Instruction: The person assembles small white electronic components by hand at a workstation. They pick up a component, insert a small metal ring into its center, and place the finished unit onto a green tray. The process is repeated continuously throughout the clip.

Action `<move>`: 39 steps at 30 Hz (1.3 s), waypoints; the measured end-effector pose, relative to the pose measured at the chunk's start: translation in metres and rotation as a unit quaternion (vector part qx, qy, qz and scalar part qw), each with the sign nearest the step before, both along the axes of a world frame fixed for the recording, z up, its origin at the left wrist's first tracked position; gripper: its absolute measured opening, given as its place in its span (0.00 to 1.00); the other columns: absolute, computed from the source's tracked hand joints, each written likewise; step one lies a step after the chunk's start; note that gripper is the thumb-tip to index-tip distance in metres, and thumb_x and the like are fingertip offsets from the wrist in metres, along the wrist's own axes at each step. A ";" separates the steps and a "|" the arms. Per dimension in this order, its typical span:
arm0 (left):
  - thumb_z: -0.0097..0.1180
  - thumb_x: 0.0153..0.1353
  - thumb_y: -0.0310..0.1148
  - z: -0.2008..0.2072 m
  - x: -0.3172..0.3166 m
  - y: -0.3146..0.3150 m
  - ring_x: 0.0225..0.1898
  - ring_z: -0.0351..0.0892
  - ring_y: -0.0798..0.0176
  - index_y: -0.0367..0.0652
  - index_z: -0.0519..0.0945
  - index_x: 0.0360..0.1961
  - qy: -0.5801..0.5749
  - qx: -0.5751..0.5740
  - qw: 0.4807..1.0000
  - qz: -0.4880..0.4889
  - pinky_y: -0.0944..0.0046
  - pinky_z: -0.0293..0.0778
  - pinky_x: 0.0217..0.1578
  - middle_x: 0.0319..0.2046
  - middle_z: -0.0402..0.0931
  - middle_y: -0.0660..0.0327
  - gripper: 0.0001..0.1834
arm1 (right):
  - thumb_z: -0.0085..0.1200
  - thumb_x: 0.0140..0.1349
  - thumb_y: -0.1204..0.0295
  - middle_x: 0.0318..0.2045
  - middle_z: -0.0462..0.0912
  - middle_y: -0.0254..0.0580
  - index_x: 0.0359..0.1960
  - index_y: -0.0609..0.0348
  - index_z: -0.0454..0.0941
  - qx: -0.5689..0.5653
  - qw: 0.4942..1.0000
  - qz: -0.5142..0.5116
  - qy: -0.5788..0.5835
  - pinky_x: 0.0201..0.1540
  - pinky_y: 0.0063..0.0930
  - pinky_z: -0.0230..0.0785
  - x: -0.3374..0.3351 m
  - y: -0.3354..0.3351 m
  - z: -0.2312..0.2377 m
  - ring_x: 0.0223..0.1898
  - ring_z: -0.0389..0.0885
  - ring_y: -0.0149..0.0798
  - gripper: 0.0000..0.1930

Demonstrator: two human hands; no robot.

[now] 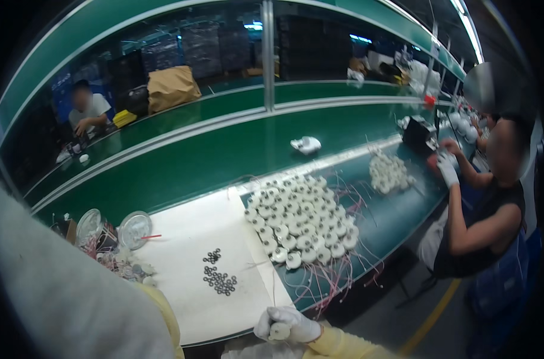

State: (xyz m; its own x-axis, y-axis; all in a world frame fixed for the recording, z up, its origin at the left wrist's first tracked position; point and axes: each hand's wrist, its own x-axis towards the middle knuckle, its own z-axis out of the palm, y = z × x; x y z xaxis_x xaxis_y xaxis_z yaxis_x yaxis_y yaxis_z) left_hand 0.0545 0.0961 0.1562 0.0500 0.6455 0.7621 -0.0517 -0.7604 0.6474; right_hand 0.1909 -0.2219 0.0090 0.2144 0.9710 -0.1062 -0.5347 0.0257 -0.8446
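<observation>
At the lower middle, my right hand (294,323), in a white glove, is closed on a small round white part (279,331). Just beyond it, many similar white round parts with dark centres (302,221) sit packed together on the green bench, their pink and white wires trailing off the near edge. Small dark rings (218,275) lie scattered on a white sheet (188,239) to the left of them. A pale, blurred sleeve (74,287) fills the lower left; my left hand does not show.
Round clear lids (134,229) and a heap of wired parts (125,263) stand at the left. A second pile of white parts (388,172) lies farther right. One white bundle (306,145) rests on the green belt (224,155). A gloved co-worker (487,209) sits at the right.
</observation>
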 end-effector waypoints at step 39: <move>0.62 0.60 0.37 -0.130 -0.143 -0.038 0.64 0.70 0.40 0.42 0.69 0.69 0.492 -0.010 0.792 0.361 0.48 0.66 0.64 0.63 0.71 0.42 0.35 | 0.59 0.67 0.49 0.33 0.80 0.44 0.45 0.59 0.77 0.182 0.965 0.020 0.187 0.31 0.33 0.69 0.036 -0.030 -0.023 0.31 0.77 0.39 0.23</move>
State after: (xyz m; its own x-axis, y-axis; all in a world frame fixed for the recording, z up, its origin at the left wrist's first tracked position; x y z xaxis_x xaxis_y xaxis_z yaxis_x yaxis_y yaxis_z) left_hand -0.0885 0.0577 0.0261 0.2270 0.7876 0.5729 0.9287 -0.3522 0.1161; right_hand 0.2271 -0.2521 -0.0141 0.1893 0.9652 0.1805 -0.8075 0.2576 -0.5306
